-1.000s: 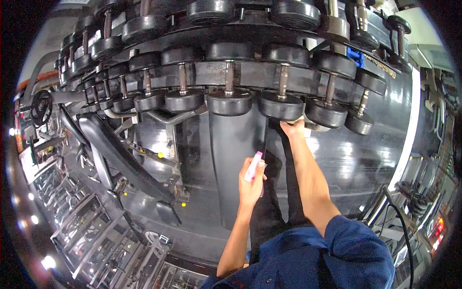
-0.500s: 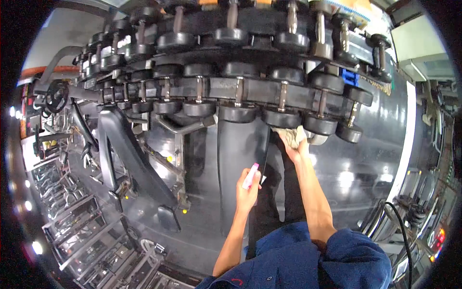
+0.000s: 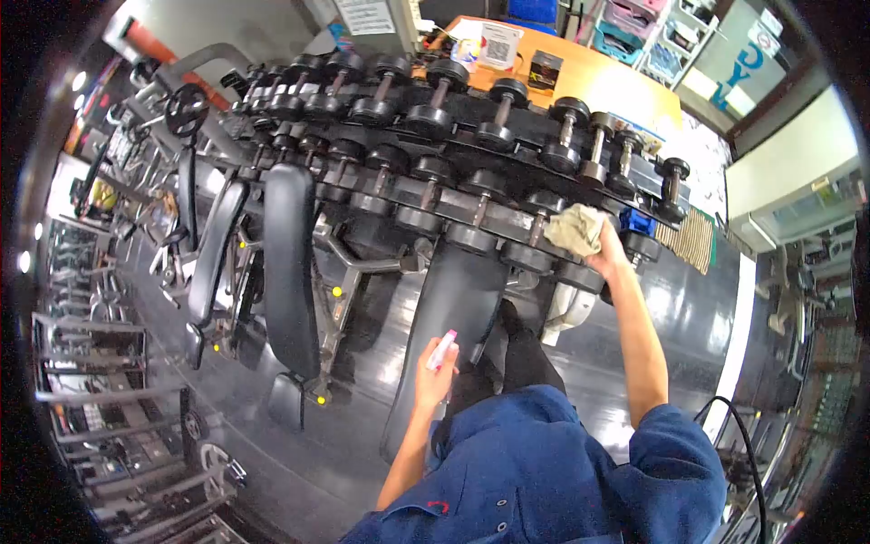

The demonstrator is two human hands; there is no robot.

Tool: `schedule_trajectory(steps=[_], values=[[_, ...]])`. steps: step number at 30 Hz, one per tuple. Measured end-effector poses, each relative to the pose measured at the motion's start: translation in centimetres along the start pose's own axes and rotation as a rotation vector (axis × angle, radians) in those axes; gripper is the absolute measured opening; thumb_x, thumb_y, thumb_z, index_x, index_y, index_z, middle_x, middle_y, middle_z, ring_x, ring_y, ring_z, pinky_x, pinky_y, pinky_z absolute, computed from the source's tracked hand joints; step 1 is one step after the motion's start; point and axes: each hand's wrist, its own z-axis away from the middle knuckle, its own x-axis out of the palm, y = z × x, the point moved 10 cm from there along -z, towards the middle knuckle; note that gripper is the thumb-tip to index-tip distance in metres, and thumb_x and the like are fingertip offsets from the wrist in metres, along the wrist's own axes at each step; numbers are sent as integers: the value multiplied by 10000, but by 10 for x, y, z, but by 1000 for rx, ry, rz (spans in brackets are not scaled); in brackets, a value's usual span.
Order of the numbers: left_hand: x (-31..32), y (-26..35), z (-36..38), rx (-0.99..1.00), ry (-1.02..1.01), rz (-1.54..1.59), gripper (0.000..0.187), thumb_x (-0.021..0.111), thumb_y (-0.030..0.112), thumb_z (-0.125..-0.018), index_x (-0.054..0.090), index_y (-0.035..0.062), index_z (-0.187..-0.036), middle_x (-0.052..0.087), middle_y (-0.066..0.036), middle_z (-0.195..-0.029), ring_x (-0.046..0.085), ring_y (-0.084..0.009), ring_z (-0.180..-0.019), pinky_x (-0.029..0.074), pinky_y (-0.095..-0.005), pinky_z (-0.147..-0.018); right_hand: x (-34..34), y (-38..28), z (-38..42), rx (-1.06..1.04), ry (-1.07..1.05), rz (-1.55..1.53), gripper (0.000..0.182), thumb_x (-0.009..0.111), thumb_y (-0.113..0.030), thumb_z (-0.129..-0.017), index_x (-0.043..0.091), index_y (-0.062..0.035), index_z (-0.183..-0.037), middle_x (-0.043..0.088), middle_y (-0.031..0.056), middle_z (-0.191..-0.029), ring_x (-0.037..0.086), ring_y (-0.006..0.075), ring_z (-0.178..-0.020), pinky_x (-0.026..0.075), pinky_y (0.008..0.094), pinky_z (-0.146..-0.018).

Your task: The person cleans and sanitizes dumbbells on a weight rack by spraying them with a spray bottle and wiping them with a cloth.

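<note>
My left hand (image 3: 433, 381) is closed around a spray bottle (image 3: 442, 349) with a white and pink head, held low in front of my body. Most of the bottle is hidden by the fingers. Out at the lower row of the dumbbell rack, my right hand (image 3: 609, 252) grips a crumpled beige cloth (image 3: 575, 230). The cloth lies over or just above a black dumbbell (image 3: 541, 213) near the right end of that row; whether it touches is hard to tell. More black dumbbells (image 3: 476, 210) with metal handles line both tiers.
A black bench (image 3: 458, 295) stands between me and the rack, with another upright bench (image 3: 292, 272) to the left. Behind the rack is a wooden desk (image 3: 580, 77). A striped mat (image 3: 686, 240) lies right of the rack. Gym machines fill the left side.
My right hand has risen with the cloth from below the lower row up onto it. The view has tilted up and turned, bringing the desk in. The left hand still holds the spray bottle.
</note>
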Motion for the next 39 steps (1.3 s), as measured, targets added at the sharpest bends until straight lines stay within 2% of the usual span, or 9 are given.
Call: schedule_trajectory(steps=[1, 4, 8, 14, 20, 23, 28, 32, 39], values=[[-12, 0, 9, 2, 21, -33, 320, 686, 335, -1139, 693, 17, -1106, 701, -25, -993, 644, -78, -691, 540, -264, -610, 21, -19, 5, -49, -51, 54, 573, 432, -562, -1167, 678, -137, -1464, 748, 77, -1406, 725, 259, -1290, 587, 451, -1111], [-45, -9, 28, 14, 86, -64, 335, 673, 350, -1145, 688, 19, -1098, 700, -21, -952, 637, -77, -672, 545, -270, -611, 78, -41, 39, -2, 9, 217, 603, 468, -598, -1149, 673, -135, -1477, 747, 78, -1420, 726, 251, -1290, 579, 445, -1122], [-75, -20, 43, 32, 177, -18, 343, 670, 358, -1145, 695, 17, -1106, 701, -28, -961, 635, -78, -673, 547, -273, -610, 131, -23, 75, 100, -131, 256, 630, 484, -624, -1140, 658, -144, -1509, 739, 80, -1439, 732, 242, -1275, 575, 436, -1125], [-87, -9, 45, 64, 313, -14, 375, 694, 425, -1124, 679, 59, -1040, 603, 23, -794, 600, -67, -629, 470, -265, -564, 97, 76, 124, 311, -24, 360, 655, 498, -677, -1130, 669, -134, -1454, 772, 53, -1312, 754, 225, -1198, 612, 421, -1072], [-71, 16, 11, 31, 346, 20, 370, 687, 410, -1129, 690, 48, -1052, 618, 18, -804, 622, -70, -643, 476, -265, -566, 91, 150, 152, 510, -32, 106, 656, 490, -651, -1141, 669, -107, -1463, 750, 112, -1410, 739, 282, -1255, 588, 467, -1096], [-58, 35, -20, 29, 318, -12, 362, 691, 402, -1128, 692, 44, -1072, 640, 9, -837, 628, -69, -658, 499, -267, -582, 140, 130, 157, 554, -54, -157, 662, 458, -631, -1154, 637, -106, -1516, 718, 130, -1468, 715, 310, -1302, 583, 493, -1102], [-28, 71, -77, 26, 259, -42, 370, 697, 409, -1124, 691, 40, -1100, 654, 6, -851, 629, -73, -655, 509, -271, -588, 132, 107, 110, 431, -127, -64, 746, 410, -692, -1135, 542, -146, -1626, 649, 118, -1575, 638, 356, -1417, 507, 613, -1165], [-2, 88, -117, -9, 185, -62, 381, 700, 417, -1122, 688, 36, -1111, 662, 6, -866, 632, -78, -659, 513, -271, -596, 96, 87, 98, 503, 14, -132, 723, 410, -673, -1144, 526, -159, -1640, 628, 114, -1600, 632, 355, -1426, 496, 626, -1179], [22, 105, -158, -17, 159, -38, 368, 693, 412, -1128, 687, 44, -1132, 682, -5, -916, 625, -69, -690, 515, -265, -598, 55, 36, 88, 368, 65, -202, 688, 308, -627, -1182, 546, -155, -1622, 634, 109, -1594, 627, 353, -1430, 516, 594, -1160]])
